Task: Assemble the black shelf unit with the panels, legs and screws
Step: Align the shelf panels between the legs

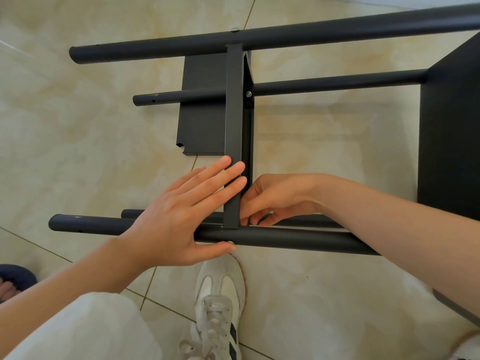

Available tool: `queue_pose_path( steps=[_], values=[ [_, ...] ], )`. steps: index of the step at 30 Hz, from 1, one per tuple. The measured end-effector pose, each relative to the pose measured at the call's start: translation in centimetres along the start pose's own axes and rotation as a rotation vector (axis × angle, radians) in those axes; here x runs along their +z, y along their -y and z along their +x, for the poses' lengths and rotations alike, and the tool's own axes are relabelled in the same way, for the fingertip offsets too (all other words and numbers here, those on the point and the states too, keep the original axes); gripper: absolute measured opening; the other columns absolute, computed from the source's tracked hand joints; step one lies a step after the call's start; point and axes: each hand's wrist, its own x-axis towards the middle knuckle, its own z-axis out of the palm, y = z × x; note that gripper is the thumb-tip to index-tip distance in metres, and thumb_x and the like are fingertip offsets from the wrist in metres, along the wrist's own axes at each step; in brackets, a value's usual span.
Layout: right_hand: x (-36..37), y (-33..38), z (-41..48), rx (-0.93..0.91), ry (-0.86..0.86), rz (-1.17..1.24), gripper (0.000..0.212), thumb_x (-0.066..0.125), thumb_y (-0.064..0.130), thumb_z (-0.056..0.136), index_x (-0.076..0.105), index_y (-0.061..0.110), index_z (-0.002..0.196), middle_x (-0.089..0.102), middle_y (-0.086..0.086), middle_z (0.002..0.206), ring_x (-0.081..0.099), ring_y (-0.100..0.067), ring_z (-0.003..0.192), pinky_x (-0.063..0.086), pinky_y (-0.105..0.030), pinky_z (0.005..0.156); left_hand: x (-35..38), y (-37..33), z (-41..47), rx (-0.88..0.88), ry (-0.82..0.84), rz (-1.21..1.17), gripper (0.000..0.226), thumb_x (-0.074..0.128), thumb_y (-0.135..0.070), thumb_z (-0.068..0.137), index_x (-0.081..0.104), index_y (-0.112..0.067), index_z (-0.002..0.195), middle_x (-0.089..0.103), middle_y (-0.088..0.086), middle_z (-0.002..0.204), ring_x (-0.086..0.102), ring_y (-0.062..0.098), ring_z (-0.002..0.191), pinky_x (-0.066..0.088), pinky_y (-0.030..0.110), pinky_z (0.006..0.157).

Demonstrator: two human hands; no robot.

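The black shelf unit lies on its side on the tiled floor, with several round legs (pixel 285 35) running left to right. A middle panel (pixel 233 105) stands edge-up between the legs. Another panel (pixel 452 131) closes the frame at the right. My left hand (pixel 179 216) lies flat with straight fingers against the panel's near end, and its thumb presses a screw head (pixel 230 242) on the near leg (pixel 285 239). My right hand (pixel 272 201) reaches behind the panel, fingers curled at the joint with the leg; what they pinch is hidden. A fitted screw (pixel 248 94) shows on the far side.
My white sneaker (pixel 220 302) stands just below the near leg. A dark slipper (pixel 15 279) with someone's toes sits at the left edge. Beige floor tiles (pixel 91 126) surround the unit.
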Motion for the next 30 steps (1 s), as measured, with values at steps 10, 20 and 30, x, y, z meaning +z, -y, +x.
queue_pose_path(
  steps=[10, 20, 30],
  values=[
    [0.02, 0.06, -0.12, -0.005, 0.015, 0.041, 0.013, 0.066, 0.019, 0.093, 0.075, 0.011, 0.092, 0.071, -0.003, 0.090, 0.057, -0.016, 0.086, 0.050, -0.030, 0.087, 0.02, -0.03, 0.00, -0.001, -0.006, -0.003, 0.087, 0.067, -0.057, 0.087, 0.035, -0.009, 0.152, 0.026, 0.005, 0.164, 0.018, 0.024, 0.153, 0.027, 0.045, 0.121],
    [0.29, 0.02, 0.23, -0.012, -0.001, 0.043, 0.010, 0.068, 0.017, 0.090, 0.075, 0.012, 0.086, 0.070, -0.004, 0.086, 0.058, -0.017, 0.084, 0.051, -0.032, 0.089, 0.10, 0.03, 0.03, 0.002, -0.005, -0.003, 0.087, 0.065, -0.058, 0.088, 0.034, -0.009, 0.153, 0.026, 0.005, 0.164, 0.017, 0.024, 0.153, 0.025, 0.043, 0.122],
    [0.38, 0.18, 0.28, 0.033, -0.010, 0.033, 0.012, 0.068, 0.020, 0.092, 0.075, 0.011, 0.089, 0.068, -0.004, 0.087, 0.055, -0.016, 0.082, 0.047, -0.026, 0.078, 0.16, 0.05, -0.01, 0.001, -0.003, -0.001, 0.087, 0.065, -0.057, 0.088, 0.034, -0.009, 0.153, 0.025, 0.005, 0.164, 0.017, 0.024, 0.153, 0.026, 0.043, 0.122]
  ],
)
